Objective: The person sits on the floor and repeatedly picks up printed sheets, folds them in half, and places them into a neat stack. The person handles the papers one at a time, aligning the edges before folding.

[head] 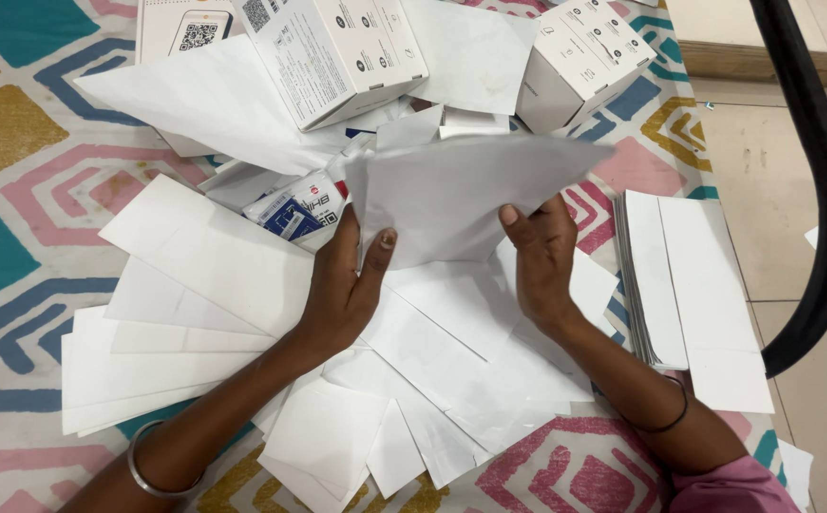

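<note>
Sheet: a white sheet (pixel 470 195), partly folded and raised off the pile, held between the two hands near the middle of the surface; its far edge rises toward the boxes.
Left hand: the left hand (pixel 342 285) grips the sheet's near-left edge, thumb on top, fingers behind it; closed on the paper.
Right hand: the right hand (pixel 541 256) pinches the sheet's near-right edge, thumb on the front, fingers curled under; closed on the paper.
Wrists: a metal bangle (pixel 147 470) on the left arm, a thin dark band (pixel 665 418) on the right.
Loose sheets: more white sheets (pixel 195 313) fan out flat under and to the left of the hands, overlapping, reaching toward the near edge.
Stack: a neat stack (pixel 689 285) of white sheets lies just right of the right hand, by the right edge.
Packets: small blue-and-white packets (pixel 290 214) lie just beyond the left hand, partly under paper.
Boxes: a white box (pixel 337 52) sits at the far edge beyond the held sheet; a second box (pixel 584 57) toward the far right corner.
Surface: covered by a patterned cloth (pixel 14 190) in pink, teal and yellow.
Floor: tiled floor (pixel 774 180) past the right edge, with a black curved bar (pixel 826 180) over it.
</note>
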